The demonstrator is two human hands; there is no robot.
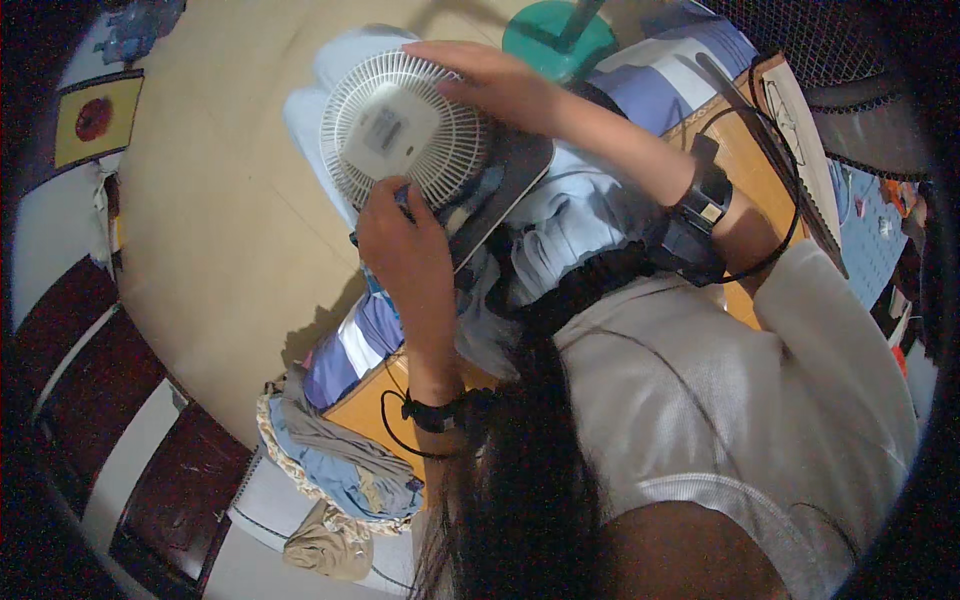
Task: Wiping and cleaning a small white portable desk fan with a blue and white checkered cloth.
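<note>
A round white plastic fan grille point(386, 139) with radiating ribs and a square centre plate bearing a label rests over my lap. My right hand point(499, 86) lies across its upper right rim, with the fingers on the ribs. At the lower edge of the centre plate, the fingertips of my left hand point(405, 240) pinch a small dark object point(403, 198), mostly hidden by the fingers. Below the grille, a dark flat panel point(517, 180) with a pale edge lies across my legs, in light blue trousers point(577, 217). Black straps with cables circle both wrists.
Wooden seating point(375, 401) with a blue-and-white cloth point(356, 341) is under me. Piled clothes point(337, 457) lie at the lower left. A green round stool base point(555, 37) stands on the beige floor point(217, 187). Dark red cushioned seats point(172, 502) line the left.
</note>
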